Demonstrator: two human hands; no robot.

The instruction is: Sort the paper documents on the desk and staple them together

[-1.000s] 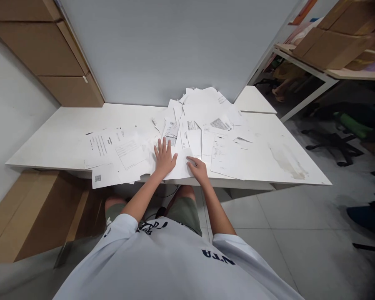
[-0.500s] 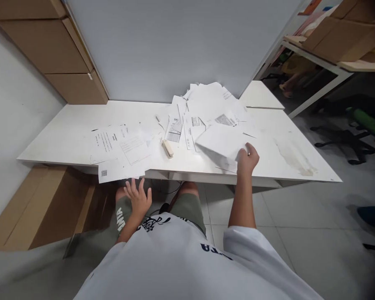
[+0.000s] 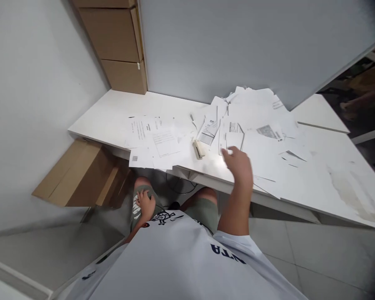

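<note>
My right hand (image 3: 240, 166) hovers over the white table (image 3: 112, 121), fingers loosely stretched toward the left and holding nothing, just above a large white sheet (image 3: 262, 156). A beige stapler (image 3: 198, 148) lies on the table a short way left of that hand. My left hand (image 3: 145, 205) rests open on my left thigh below the table edge. A heap of printed papers (image 3: 250, 104) covers the table's back middle, and a smaller spread of sheets (image 3: 156, 139) lies at the front left.
Brown cardboard boxes (image 3: 115, 41) stand stacked in the far left corner, and another box (image 3: 78, 175) sits on the floor under the table's left end. A grey partition (image 3: 237, 37) closes the back. A stained patch (image 3: 350, 196) marks the table's right side.
My right hand let go of the sheet it had carried right and swung back left toward the stapler. My left hand dropped from the table edge onto my thigh. The camera turned left.
</note>
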